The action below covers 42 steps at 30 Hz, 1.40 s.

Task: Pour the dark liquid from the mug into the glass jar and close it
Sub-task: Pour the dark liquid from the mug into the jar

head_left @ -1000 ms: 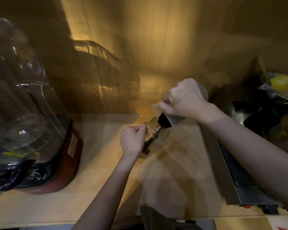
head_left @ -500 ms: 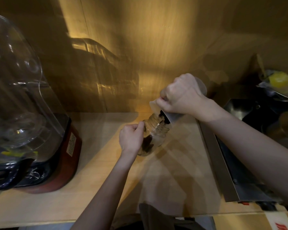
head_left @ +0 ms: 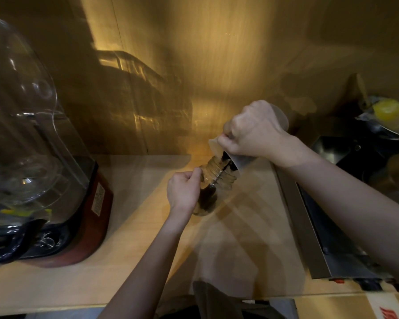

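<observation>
Warm wood panelling backs a pale countertop (head_left: 129, 254); on it the right hand (head_left: 255, 131), fist closed round the tilted mug (head_left: 242, 161), sends a thin stream of dark liquid (head_left: 207, 199) into the glass jar (head_left: 217, 187), which the left hand (head_left: 182, 192) pinches at the neck. Pouring looks midway; I judge emptying and closing remain, with no lid visible; the blender (head_left: 55, 180) label is too blurred to read.

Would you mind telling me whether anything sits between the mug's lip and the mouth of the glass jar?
Nothing visible does. The right hand tips the mug right over the open glass jar, and the dark liquid runs straight in. The left hand grips the jar's side, clear of its mouth.
</observation>
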Motion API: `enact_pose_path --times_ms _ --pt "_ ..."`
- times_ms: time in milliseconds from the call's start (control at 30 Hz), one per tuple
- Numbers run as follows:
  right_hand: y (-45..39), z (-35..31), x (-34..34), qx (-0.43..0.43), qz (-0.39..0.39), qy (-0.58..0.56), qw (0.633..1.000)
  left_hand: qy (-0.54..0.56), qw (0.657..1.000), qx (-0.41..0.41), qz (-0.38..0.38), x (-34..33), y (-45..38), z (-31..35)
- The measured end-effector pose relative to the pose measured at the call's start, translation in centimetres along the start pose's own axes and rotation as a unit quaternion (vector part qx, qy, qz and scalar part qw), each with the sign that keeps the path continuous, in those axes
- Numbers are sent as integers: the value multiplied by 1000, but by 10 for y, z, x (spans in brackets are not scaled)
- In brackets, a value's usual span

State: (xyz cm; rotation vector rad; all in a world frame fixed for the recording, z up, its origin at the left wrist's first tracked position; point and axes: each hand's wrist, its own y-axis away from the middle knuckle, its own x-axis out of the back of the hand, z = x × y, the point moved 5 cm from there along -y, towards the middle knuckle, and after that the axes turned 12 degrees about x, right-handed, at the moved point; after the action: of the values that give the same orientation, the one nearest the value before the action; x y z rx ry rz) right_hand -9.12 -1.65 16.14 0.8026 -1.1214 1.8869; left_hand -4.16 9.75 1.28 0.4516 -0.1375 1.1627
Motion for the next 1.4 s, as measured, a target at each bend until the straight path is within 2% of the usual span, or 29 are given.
enact_pose_path --times_ms 600,800,1400 --pt "-3 -4 1 29 7 -5 1000 11 1000 9 1 1 1 2" --pt "-2 -10 1 59 10 28 998 6 1000 20 2 0 4 1" --pt "-6 -12 4 59 11 29 998 19 999 24 20 3 6 4"
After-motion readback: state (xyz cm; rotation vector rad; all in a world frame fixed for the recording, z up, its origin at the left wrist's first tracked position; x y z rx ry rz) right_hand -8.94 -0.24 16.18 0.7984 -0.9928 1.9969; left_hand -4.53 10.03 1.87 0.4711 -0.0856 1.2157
